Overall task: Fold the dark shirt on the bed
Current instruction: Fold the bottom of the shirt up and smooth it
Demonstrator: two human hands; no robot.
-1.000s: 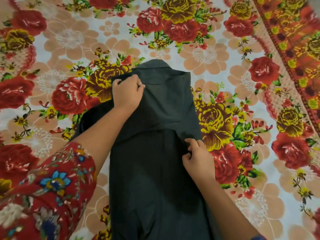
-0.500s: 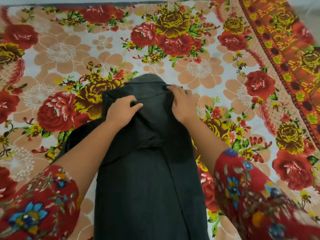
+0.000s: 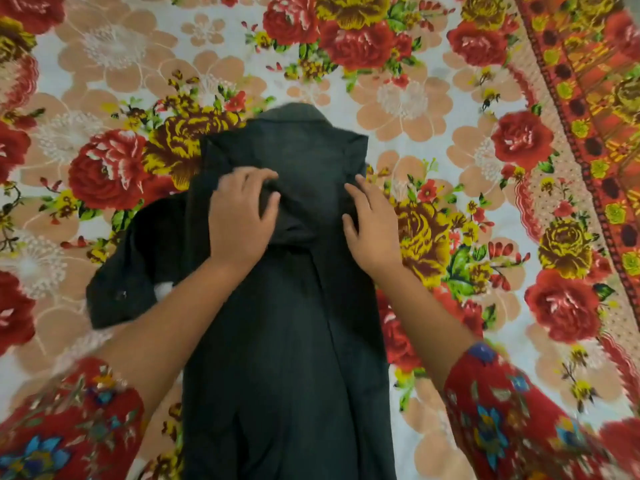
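The dark shirt point(image 3: 287, 341) lies lengthwise down the middle of the bed, its collar end far from me and both sides folded inward into a narrow strip. One short sleeve sticks out at the left. My left hand point(image 3: 242, 216) rests on the upper part of the shirt with its fingers curled into a bunch of the cloth. My right hand point(image 3: 372, 226) lies flat, fingers spread, along the shirt's right edge just below the shoulder. Both forearms cross over the lower shirt and hide parts of it.
The bed is covered by a floral sheet point(image 3: 433, 109) with red and yellow roses on a pale ground. A red and orange patterned border point(image 3: 588, 109) runs down the right side. My red flowered sleeves fill the bottom corners.
My right hand has slid down from the shirt's top right corner to its right edge. My left hand has shifted a little toward the middle, still bunching the cloth. The view has dipped closer.
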